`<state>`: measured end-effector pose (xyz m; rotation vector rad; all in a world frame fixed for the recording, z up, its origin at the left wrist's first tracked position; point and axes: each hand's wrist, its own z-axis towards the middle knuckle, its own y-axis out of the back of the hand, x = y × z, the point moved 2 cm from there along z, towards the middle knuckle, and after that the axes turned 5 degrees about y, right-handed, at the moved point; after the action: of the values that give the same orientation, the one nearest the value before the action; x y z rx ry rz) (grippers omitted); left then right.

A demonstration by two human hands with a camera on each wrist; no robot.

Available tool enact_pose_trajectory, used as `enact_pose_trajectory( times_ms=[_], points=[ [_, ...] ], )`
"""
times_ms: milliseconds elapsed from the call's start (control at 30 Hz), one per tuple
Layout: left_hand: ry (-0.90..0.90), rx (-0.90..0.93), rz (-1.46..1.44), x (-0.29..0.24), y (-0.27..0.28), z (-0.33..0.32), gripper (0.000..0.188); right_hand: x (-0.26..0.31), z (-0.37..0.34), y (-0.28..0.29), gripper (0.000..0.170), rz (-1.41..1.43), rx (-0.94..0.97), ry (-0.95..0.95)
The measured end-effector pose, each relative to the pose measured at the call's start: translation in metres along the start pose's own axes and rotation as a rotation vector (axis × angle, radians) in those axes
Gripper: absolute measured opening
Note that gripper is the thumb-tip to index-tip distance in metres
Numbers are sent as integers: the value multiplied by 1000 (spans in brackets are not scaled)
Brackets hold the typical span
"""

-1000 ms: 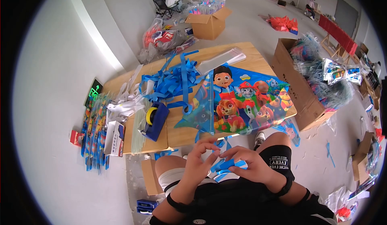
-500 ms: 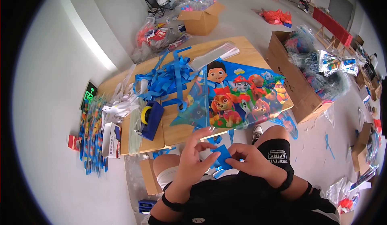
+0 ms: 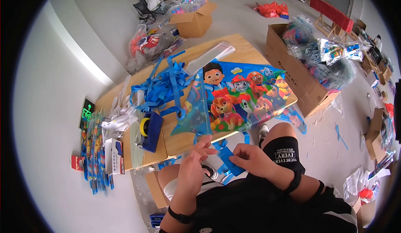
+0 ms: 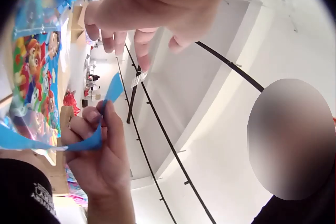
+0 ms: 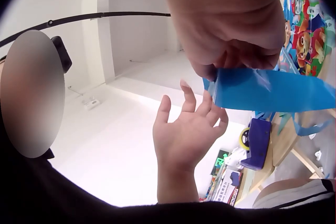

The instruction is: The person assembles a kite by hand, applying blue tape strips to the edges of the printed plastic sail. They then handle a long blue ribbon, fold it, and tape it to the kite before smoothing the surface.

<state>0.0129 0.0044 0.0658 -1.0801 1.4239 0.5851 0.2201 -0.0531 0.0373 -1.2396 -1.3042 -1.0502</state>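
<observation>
In the head view my right hand pinches a blue plastic strip between thumb and fingers, above my lap. The strip's flat, wide face shows in the right wrist view, where its length runs off to the right edge. My left hand is beside the strip, fingers loosely extended and holding nothing. Its spread fingers also show in the right wrist view. Beyond both hands, a kite-like sheet printed with cartoon dogs and a boy lies on the wooden table.
Left of the sheet lie a heap of blue strips, a blue tape dispenser and white strips. Printed rolls lean by the wall. A large carton of plastic-wrapped goods stands right of the table. Blue strips hang below the table edge.
My left hand has drawn away from the blue strip, its fingers straightening. My right hand keeps its pinch on the strip. The head view has turned slightly, shifting the scene left.
</observation>
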Motion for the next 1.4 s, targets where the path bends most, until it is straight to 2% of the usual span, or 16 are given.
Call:
enact_pose_trajectory(
  times_ms=[67, 167, 233, 467, 633, 933, 1400],
  points=[
    [29, -10, 22, 3, 1, 0, 52, -1, 1, -2, 15, -19, 6, -8],
    [-40, 21, 51, 14, 7, 7, 56, 0, 2, -4, 14, 19, 12, -5],
    [-8, 48, -50, 15, 8, 9, 57, 0, 2, -5, 14, 64, 19, -23],
    [31, 17, -51, 23, 7, 11, 60, 1, 2, -3, 15, 37, 35, -42],
    [6, 64, -99, 29, 7, 11, 63, -3, 2, -4, 17, 61, 15, -39],
    [14, 56, -141, 33, 8, 11, 62, -2, 3, -3, 17, 75, 12, -85],
    [22, -14, -85, 33, 6, 12, 56, -3, 2, -3, 15, 50, 49, -58]
  ],
)
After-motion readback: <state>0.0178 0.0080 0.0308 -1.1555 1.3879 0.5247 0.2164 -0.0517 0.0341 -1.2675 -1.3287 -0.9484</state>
